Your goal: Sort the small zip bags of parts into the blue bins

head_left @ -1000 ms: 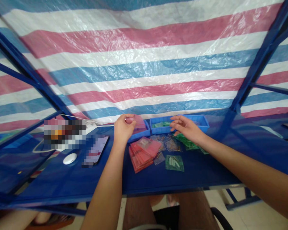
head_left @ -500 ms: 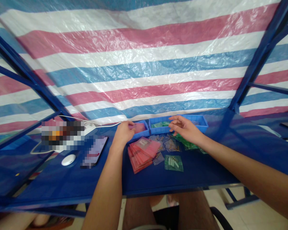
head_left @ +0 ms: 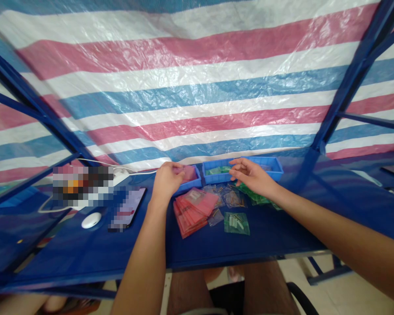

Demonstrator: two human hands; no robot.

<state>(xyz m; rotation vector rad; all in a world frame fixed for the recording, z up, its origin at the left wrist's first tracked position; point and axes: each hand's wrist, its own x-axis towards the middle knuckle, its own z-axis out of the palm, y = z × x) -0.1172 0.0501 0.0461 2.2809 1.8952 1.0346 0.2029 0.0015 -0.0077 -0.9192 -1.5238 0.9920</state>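
My left hand (head_left: 167, 180) reaches into the left blue bin (head_left: 198, 180), fingers bent and pinching at a red plastic bag (head_left: 188, 172) inside it. Over the middle of the long blue bin (head_left: 276, 175) hangs my right hand (head_left: 249, 176). Its fingers are loosely curved and apart, with nothing seen between them. In that bin lie green plastic bags (head_left: 217, 171). Close to me is a fanned pile of red bags (head_left: 192, 210). Beside it are clear bags with small brass-coloured parts (head_left: 234, 197). Green bags (head_left: 256, 197) lie partly under my right hand.
One green bag with small white and brass-coloured pieces (head_left: 237, 223) lies near the front of the blue table (head_left: 269, 240). To the left are a phone (head_left: 134, 205), a white round case (head_left: 91, 220) and white cables (head_left: 141, 173). Striped sheeting (head_left: 197, 87) hangs behind, between blue frame posts (head_left: 341, 96).
My left hand has shifted slightly, its fingers closing further over the red bags in the left bin. My right hand has stayed almost still. The whole view has drifted a little.
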